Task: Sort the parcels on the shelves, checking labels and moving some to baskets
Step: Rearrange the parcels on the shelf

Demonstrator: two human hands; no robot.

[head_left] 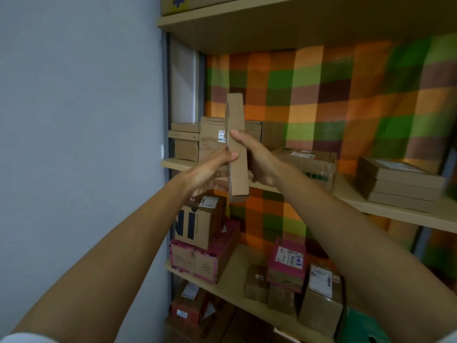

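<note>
A flat cardboard parcel is gripped upright, edge-on, between the left hand and right hand before the shelves.

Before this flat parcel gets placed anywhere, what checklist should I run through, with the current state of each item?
1. Two-handed grip: the left hand and the right hand both hold the flat parcel upright. Ok.
2. Label read: only the parcel's narrow edge and a plain face show. Cannot tell.
3. Basket located: none is plainly in view. Not ok.
4. Free spot on the middle shelf: bare board lies between the taped box and the stack of flat boxes. Ok.
</note>
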